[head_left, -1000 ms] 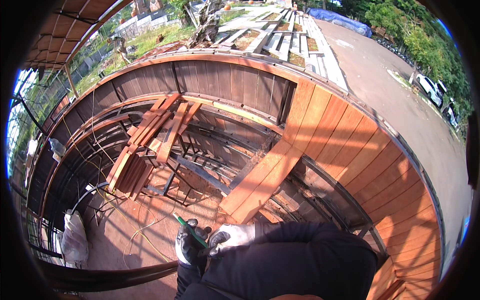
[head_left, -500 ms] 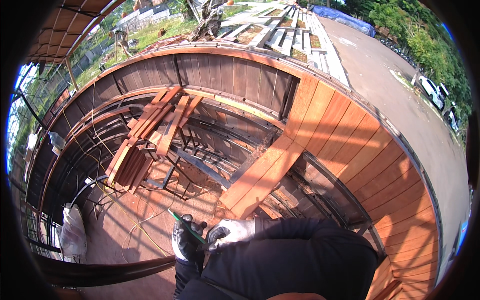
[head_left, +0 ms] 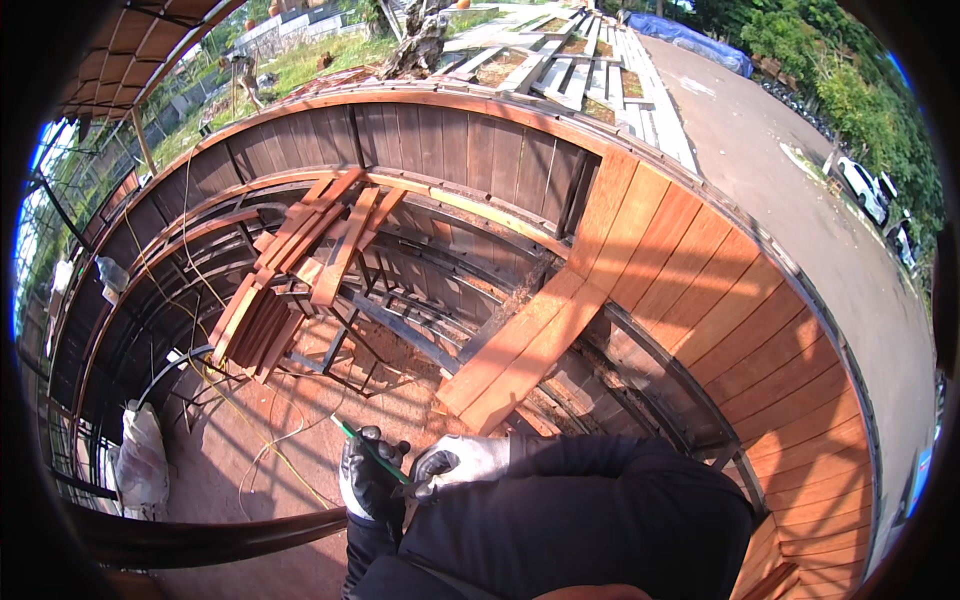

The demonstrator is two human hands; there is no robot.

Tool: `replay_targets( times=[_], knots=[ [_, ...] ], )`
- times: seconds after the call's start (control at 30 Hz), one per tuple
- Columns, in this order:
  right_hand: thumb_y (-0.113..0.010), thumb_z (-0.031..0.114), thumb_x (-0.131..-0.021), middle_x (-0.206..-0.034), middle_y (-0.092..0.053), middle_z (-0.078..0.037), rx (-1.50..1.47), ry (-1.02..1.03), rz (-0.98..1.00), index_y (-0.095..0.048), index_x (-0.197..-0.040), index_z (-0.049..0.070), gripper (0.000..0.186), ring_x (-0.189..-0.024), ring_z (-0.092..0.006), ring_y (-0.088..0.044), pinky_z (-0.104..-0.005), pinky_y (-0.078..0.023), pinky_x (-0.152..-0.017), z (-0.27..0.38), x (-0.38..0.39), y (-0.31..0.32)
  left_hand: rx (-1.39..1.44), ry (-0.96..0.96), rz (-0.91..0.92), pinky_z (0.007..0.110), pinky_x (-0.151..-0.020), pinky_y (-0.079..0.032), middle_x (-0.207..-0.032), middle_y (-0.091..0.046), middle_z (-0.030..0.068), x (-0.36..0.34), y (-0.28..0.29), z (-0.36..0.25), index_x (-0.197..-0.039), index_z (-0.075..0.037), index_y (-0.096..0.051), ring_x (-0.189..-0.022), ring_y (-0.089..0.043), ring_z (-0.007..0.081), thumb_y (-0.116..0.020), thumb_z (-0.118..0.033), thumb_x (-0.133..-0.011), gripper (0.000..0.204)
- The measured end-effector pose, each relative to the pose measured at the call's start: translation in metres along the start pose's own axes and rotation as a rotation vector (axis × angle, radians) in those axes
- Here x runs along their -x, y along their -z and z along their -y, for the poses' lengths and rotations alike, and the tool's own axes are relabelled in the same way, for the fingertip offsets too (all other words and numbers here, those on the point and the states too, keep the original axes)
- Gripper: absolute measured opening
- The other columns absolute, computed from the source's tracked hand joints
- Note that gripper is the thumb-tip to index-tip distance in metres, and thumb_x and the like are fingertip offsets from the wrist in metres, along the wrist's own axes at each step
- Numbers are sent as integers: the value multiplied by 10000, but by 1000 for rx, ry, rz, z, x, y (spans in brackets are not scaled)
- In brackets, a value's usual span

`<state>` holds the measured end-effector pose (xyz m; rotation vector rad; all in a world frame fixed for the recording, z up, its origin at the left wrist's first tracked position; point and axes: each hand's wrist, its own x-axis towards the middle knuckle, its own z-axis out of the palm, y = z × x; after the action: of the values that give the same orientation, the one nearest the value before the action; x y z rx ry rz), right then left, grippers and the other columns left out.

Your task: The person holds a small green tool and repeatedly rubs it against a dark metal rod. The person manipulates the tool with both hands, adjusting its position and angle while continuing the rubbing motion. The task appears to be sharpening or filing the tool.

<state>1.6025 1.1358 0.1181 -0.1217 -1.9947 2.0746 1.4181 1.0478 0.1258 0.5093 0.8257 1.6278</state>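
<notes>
My left hand (head_left: 372, 478), in a black and white work glove, is closed around a slim green pencil (head_left: 368, 452). Its pale tip points up and to the left, past my fingers. My right hand (head_left: 462, 461), gloved alike, is close against the pencil's lower end with its fingers curled together. A small greyish bit shows between the two hands, too small to name. Both hands are low in the view, in front of my dark-clothed lap. What the right fingers pinch is hidden by the glove.
Reddish planks (head_left: 530, 345) lie across a dark metal frame ahead. Planked seating (head_left: 740, 290) curves along the right. Stacked boards (head_left: 262, 335) rest on a stand at the left. Thin cables (head_left: 262, 440) trail over the floor, and a whitish wrapped bundle (head_left: 142, 455) stands far left.
The view has shifted very slightly. Both hands keep almost the same pose, and the green pencil stays in the left hand.
</notes>
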Motion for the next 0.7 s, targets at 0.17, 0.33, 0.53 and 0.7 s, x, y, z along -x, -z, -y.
replay_targets(
  times=[0.17, 0.33, 0.53, 0.7],
  knots=[
    [-636, 204, -900, -896, -682, -83, -50, -17, -18, -654, -1033, -5, 248, -825, -131, -600, -321, -482, -745, -1, -1, -4, 41, -6, 21, 482, -939, -464, -819, -598, 42, -3, 3, 0, -1168, -49, -504, -722, -606, 187, -589, -379, -925, 419],
    [-618, 187, -895, -858, -681, -64, 5, -35, 9, -655, -1039, -4, 242, -790, -116, -592, -308, -480, -727, 0, -2, 1, 15, -20, 9, 485, -920, -472, -817, -614, 45, -2, 4, -1, -1171, -57, -508, -698, -612, 191, -602, -365, -915, 412],
    [-627, 197, -894, -865, -689, -75, 6, 1, -5, -661, -1035, -5, 248, -804, -124, -612, -314, -487, -742, 2, -1, -1, -1, -35, -40, 458, -929, -475, -812, -574, 23, 0, 3, -5, -1172, -68, -494, -728, -592, 151, -465, -302, -991, 297],
    [-625, 185, -901, -881, -687, -83, -17, -24, -1, -656, -1040, -2, 235, -818, -136, -615, -319, -488, -758, 2, -1, -1, 36, -21, -66, 447, -930, -472, -804, -563, 14, -2, 2, -6, -1147, -76, -499, -724, -574, 141, -456, -303, -999, 275]
  ],
)
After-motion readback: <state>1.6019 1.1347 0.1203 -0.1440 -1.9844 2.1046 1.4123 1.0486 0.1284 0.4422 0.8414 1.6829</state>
